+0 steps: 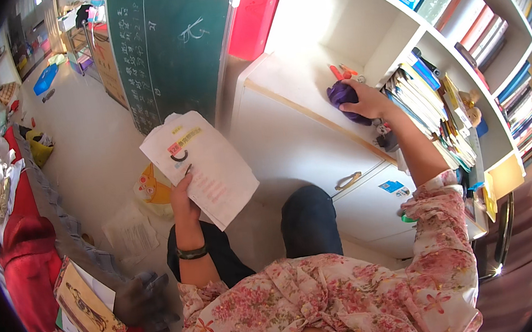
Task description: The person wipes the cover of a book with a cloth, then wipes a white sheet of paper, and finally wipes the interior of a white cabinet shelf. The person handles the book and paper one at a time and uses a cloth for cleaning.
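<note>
A stack of printed paper sheets (221, 170) is in my left hand (185, 198), thumb on top and fingers beneath. Highlighted lines and pink text show on its top page. Near my thumb is a short dark stroke; I cannot tell whether it is a pen or print. My right hand (369, 101) grips a purple, crumpled-looking object (343, 95), perhaps a pouch, on the white cabinet top (292, 84). Just behind it lie orange-red stick-like items (335, 72). Small dark trinkets (382, 131) sit beside my right wrist.
Books and papers (418, 98) fill the white shelving at right. A green chalkboard (173, 55) with chalk writing stands ahead, near a pink box (252, 18). Loose sheets (131, 234) and a yellow-and-white bag (153, 189) lie on the floor. Red fabric (30, 265) is at left.
</note>
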Available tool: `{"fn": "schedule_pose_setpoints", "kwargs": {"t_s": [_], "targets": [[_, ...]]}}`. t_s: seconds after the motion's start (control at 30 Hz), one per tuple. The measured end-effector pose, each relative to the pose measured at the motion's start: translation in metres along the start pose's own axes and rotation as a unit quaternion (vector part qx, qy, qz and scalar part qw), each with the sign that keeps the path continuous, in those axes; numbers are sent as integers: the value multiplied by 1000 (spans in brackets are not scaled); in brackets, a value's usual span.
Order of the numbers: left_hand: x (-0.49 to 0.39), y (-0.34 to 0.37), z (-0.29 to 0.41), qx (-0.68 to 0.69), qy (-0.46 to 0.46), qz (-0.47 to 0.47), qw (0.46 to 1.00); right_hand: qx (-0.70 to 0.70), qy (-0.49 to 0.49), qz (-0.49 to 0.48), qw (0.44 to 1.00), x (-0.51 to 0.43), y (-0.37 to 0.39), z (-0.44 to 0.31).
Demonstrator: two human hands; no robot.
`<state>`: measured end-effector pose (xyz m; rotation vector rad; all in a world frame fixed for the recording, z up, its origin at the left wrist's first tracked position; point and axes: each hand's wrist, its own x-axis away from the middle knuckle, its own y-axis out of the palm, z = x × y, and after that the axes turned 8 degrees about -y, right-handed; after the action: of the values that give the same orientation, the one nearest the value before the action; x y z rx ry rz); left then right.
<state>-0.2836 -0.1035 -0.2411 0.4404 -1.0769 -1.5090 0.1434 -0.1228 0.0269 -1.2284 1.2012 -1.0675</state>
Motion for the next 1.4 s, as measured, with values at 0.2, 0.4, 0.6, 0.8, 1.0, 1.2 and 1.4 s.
{"fn": "schedule_pose_setpoints", "kwargs": {"t_s": [0.2,0.4,0.6,0.8,1.0,1.2,1.4], "targets": [[1,1,1,-13,12,-12,1000,56,-38,248,966,-17,-9,-9],[3,-2,5,-23,20,-9,999,-8,-70,302,951,-103,-53,-10],[4,-2,8,-10,46,11,999,-249,6,92,964,-202,50,-30],[13,-2,17,-23,45,4,999,-218,-10,194,956,-181,66,-77],[18,3,17,-23,42,-28,998,-390,-284,42,875,-103,60,-155],[28,-8,27,5,67,-3,998,-244,-238,254,905,-135,29,-120],[26,-14,27,-8,77,2,997,-285,-97,122,946,-182,64,-75]]}}
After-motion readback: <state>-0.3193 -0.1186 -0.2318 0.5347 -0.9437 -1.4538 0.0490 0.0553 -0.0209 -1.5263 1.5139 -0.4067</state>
